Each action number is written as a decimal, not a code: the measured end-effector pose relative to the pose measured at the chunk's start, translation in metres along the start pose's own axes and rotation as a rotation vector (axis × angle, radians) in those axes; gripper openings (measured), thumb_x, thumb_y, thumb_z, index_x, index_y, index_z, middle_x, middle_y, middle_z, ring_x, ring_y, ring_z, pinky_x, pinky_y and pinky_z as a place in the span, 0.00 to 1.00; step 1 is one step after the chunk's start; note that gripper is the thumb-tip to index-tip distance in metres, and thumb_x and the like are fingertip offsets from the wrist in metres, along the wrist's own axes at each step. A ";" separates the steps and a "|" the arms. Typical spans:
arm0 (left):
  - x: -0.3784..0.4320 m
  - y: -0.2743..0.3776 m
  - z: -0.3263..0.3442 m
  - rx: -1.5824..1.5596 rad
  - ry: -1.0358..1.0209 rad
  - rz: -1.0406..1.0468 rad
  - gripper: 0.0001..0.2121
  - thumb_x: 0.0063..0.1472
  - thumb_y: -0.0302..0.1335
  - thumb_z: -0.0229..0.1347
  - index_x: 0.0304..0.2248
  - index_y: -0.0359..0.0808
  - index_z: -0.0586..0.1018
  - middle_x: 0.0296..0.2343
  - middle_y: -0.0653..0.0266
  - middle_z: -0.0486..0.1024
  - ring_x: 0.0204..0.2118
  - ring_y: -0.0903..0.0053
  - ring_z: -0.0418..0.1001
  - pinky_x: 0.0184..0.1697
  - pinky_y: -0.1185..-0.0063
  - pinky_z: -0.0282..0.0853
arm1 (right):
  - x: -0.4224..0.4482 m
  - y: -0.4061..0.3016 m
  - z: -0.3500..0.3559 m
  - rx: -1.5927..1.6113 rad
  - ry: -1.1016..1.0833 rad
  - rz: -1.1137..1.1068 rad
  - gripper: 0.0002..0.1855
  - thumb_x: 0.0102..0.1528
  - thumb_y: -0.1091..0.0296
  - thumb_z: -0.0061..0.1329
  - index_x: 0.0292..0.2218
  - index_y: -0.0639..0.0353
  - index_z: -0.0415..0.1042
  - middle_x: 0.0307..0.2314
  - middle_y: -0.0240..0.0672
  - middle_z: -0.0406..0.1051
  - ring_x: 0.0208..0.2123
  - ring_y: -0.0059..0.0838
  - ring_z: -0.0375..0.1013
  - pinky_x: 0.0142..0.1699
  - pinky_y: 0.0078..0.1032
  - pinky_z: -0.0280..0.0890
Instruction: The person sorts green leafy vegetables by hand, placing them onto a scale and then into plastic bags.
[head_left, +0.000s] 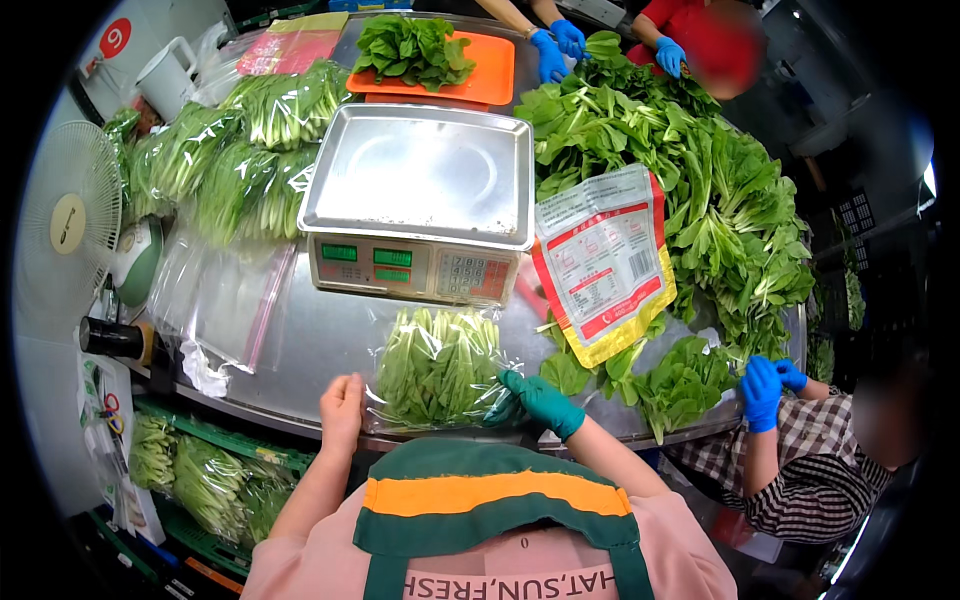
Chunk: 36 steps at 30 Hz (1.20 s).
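A clear plastic bag of leafy greens (439, 367) lies on the metal table in front of me, stalks toward the scale. My left hand (342, 411), bare, pinches the bag's left edge. On the other side, my right hand (546, 403) in a green glove grips the bag's lower right edge; some of its fingertips are hidden by plastic. Just beyond the bag stands a digital scale (416, 266) with its steel weighing pan (424, 176) bare and its displays lit. A printed red, yellow and silver packaging bag (607, 262) lies right of the scale.
Filled bags of greens (247, 176) and flat clear bags (240, 300) lie at left, near a fan (69, 225). Loose greens (720, 187) are heaped at right. Blue-gloved co-workers' hands (761, 394) work around the table. An orange tray (487, 67) holds greens behind the scale.
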<state>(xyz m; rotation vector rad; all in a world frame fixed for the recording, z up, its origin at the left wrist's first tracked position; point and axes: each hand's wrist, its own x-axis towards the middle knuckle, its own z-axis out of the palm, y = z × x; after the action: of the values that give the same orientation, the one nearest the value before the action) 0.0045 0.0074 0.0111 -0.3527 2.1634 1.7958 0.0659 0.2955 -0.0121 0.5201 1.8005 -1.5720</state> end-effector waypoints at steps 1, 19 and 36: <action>-0.003 0.000 0.003 0.057 0.237 0.232 0.14 0.58 0.30 0.46 0.17 0.33 0.70 0.15 0.68 0.68 0.18 0.85 0.65 0.20 0.86 0.58 | 0.001 0.007 -0.001 -0.002 0.001 0.005 0.33 0.52 0.39 0.31 0.28 0.64 0.73 0.19 0.37 0.72 0.17 0.24 0.68 0.25 0.20 0.62; 0.073 0.012 0.073 0.963 -0.354 0.825 0.26 0.50 0.46 0.49 0.47 0.43 0.66 0.47 0.61 0.61 0.53 0.66 0.53 0.56 0.63 0.40 | -0.013 -0.049 -0.001 -1.480 0.305 -1.104 0.34 0.41 0.80 0.41 0.52 0.57 0.52 0.48 0.45 0.56 0.46 0.42 0.61 0.48 0.28 0.59; -0.116 -0.095 -0.213 -0.954 0.537 -0.124 0.22 0.46 0.34 0.57 0.41 0.34 0.70 0.37 0.59 0.70 0.40 0.68 0.68 0.43 0.70 0.65 | 0.021 -0.093 -0.031 -0.309 0.627 -0.780 0.26 0.53 0.72 0.41 0.52 0.61 0.52 0.49 0.40 0.55 0.46 0.25 0.59 0.49 0.23 0.57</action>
<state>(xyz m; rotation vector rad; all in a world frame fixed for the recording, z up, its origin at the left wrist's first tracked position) 0.1311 -0.2206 0.0055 -1.2548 1.2948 2.7672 -0.0201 0.3049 0.0392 0.1548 2.9200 -1.6490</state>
